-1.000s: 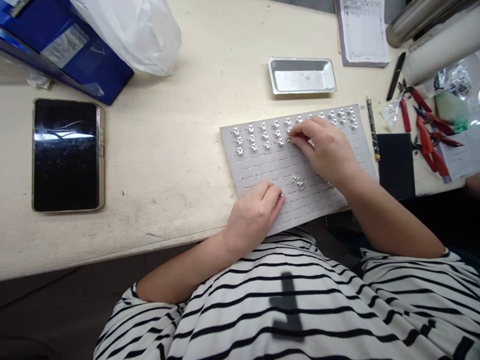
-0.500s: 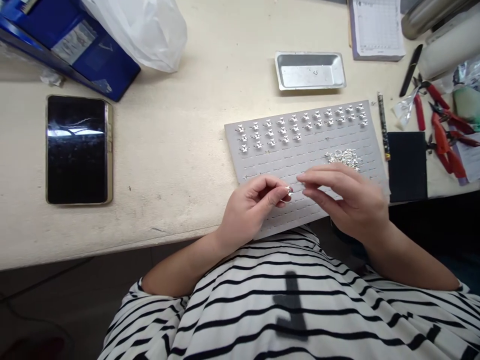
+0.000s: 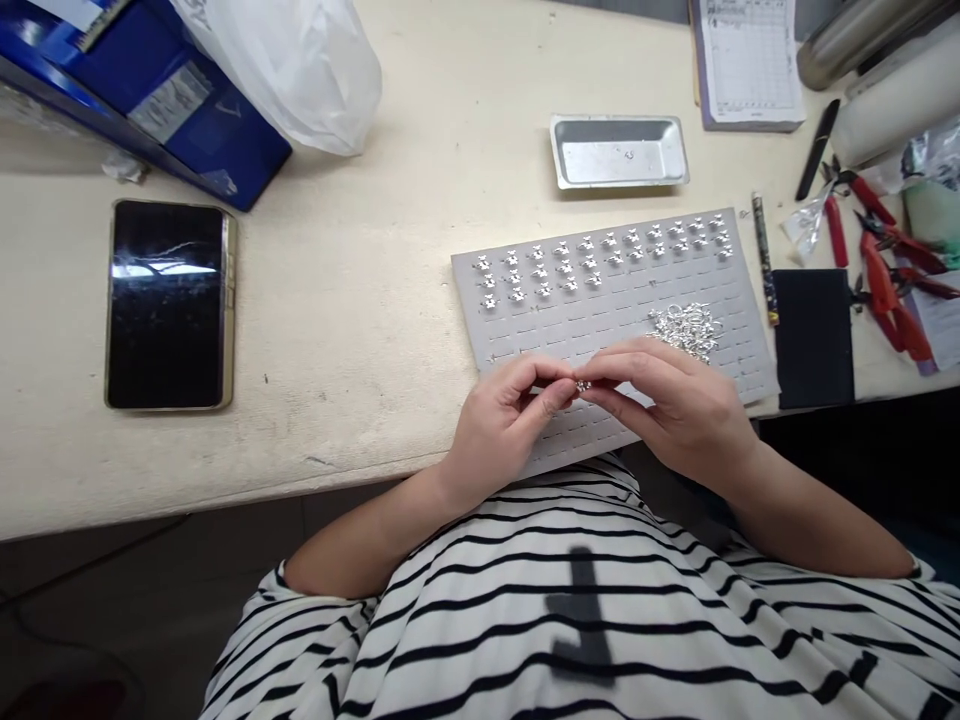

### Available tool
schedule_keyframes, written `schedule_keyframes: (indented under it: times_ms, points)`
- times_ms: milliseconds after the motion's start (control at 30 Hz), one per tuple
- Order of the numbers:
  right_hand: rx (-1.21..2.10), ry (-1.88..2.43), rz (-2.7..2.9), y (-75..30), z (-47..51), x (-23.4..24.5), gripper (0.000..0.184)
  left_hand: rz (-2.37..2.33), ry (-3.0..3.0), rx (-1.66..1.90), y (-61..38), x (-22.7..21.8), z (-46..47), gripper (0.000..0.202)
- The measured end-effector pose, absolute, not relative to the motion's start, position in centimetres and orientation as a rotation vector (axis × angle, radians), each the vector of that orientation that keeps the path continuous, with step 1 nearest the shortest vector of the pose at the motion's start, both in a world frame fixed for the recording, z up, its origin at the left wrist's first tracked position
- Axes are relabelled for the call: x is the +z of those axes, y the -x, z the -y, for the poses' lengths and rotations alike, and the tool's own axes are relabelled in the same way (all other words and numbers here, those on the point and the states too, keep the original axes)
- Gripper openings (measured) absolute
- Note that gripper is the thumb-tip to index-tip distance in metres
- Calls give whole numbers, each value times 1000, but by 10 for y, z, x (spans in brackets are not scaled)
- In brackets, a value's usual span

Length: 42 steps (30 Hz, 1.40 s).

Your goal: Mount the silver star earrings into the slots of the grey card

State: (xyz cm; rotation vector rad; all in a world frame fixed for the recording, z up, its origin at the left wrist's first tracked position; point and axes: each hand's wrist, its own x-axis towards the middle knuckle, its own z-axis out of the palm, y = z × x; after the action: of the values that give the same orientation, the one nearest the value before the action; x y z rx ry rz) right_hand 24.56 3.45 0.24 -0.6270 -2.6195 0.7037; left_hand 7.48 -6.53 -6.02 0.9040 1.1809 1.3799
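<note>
On a cream workbench point(image 3: 337, 330), the left hand point(image 3: 499, 430) and right hand point(image 3: 671, 410) meet, their fingertips pinching a small silver piece point(image 3: 583, 385) between them above a grey slotted board point(image 3: 487, 345). A loose heap of silver hooks point(image 3: 686, 330) lies just beyond the right hand, with rows of silver pieces point(image 3: 562, 265) farther up the board.

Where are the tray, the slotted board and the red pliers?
Tray point(image 3: 592, 160): head view, inner floor.
Slotted board point(image 3: 570, 325): head view, bare slots.
Red pliers point(image 3: 877, 285): head view, one handle.

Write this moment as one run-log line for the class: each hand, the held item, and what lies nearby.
left hand: pinches small silver piece | right hand: fingertips on same piece | nearby: silver pile on grey slotted pad
</note>
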Motion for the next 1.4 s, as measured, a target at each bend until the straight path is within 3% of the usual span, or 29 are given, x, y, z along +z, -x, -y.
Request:
schedule_keyframes:
  times_ms: [133, 267, 700, 967, 1167, 1267, 1400]
  points:
    - [515, 770, 2589, -253, -61, 0, 16, -1186, -906, 1396, -79, -64, 68, 23]
    - [305, 1047, 2549, -259, -104, -17, 12, -1304, -1271, 1370, -80, -65, 67, 11]
    - [371, 1210, 2676, -246, -125, -37, 13, -1359, -1467, 1364, -81, -66, 66, 4]
    - [354, 1150, 2631, -257, -87, -10, 19, -1370, -1452, 1349, -81, -65, 66, 4]
    - [572, 913, 2846, -264, -60, -9, 17, -1403, -1471, 1331, -81, -64, 65, 4]
    - [692, 991, 2690, -262, -57, -9, 15, -1400, -1408, 1328, -83, -65, 66, 9]
    - [1231, 1135, 2269, -255, -48, -2, 6, -1279, -1215, 1360, -85, -66, 66, 29]
